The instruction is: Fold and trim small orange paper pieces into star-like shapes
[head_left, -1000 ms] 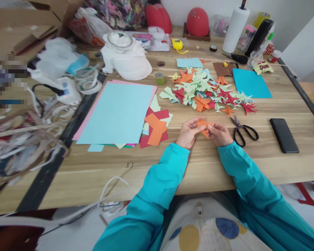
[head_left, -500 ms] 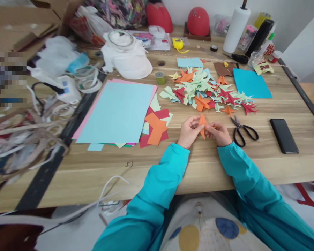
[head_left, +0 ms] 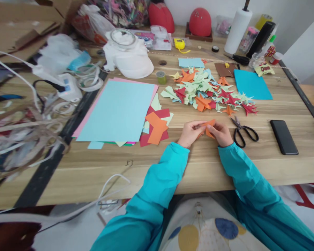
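Between my two hands is a folded piece of orange paper (head_left: 209,124), pinched from both sides just above the table. My left hand (head_left: 190,134) closes on its left part, and my right hand (head_left: 221,134) grips the right part with the thumb on top. Fingers hide some of the folds. Beyond my hands lies a heap of folded paper figures (head_left: 199,85) in pale green, orange, red and blue. Black-handled scissors (head_left: 244,131) rest to the right of my right hand. Left of my left hand are orange paper cut-offs (head_left: 157,128) over red and green scraps.
A stack of coloured sheets (head_left: 117,109) lies to the left, pale blue on top. At right is a black phone (head_left: 284,137); behind it, a bright blue sheet (head_left: 252,84). Cords and ribbons (head_left: 23,139) crowd the far left. A white cap (head_left: 132,59) sits behind.
The orange paper has been turned in my hands: its upright point has gone, and it now slants to the upper right. My fingers have shifted closer together around it.
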`<state>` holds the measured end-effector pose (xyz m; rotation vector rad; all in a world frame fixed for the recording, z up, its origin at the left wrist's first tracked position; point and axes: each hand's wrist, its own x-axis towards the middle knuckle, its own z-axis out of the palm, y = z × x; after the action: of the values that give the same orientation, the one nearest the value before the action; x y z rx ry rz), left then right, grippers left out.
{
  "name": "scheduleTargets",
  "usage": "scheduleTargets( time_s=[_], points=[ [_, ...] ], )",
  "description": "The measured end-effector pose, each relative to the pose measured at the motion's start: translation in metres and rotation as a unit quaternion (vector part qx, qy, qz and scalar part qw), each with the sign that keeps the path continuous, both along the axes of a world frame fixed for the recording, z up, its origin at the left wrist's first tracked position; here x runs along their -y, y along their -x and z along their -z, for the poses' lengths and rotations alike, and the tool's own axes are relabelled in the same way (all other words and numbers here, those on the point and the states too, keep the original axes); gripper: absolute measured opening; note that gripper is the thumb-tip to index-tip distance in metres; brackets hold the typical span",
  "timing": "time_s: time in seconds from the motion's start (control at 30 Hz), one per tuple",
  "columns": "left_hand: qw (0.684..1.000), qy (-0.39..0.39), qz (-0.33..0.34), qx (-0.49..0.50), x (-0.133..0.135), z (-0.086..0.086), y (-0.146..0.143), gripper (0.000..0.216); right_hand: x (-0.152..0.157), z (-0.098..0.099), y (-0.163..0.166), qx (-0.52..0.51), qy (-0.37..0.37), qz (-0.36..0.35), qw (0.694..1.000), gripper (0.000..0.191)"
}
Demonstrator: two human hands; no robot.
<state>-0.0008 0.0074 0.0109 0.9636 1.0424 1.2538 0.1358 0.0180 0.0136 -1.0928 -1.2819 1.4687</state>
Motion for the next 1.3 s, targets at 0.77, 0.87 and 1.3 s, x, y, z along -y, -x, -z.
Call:
scheduleTargets(
  time_s=[0.77,0.87,1.3],
  points=[
    [0.962,-0.214,-0.018,-0.172,0.004,-0.003,0.003,0.014,-0.002,-0.005,-0.001,-0.094,0.106,0.081,0.987,0.028],
    [0.966,-0.195,-0.008,-0.167,0.005,-0.008,0.004,0.013,-0.003,-0.003,-0.002,-0.074,0.119,0.055,0.989,0.031],
    [0.986,-0.113,-0.073,-0.103,0.007,-0.002,-0.004,0.018,0.001,-0.005,0.002,-0.091,0.096,0.066,0.989,0.025]
  ],
)
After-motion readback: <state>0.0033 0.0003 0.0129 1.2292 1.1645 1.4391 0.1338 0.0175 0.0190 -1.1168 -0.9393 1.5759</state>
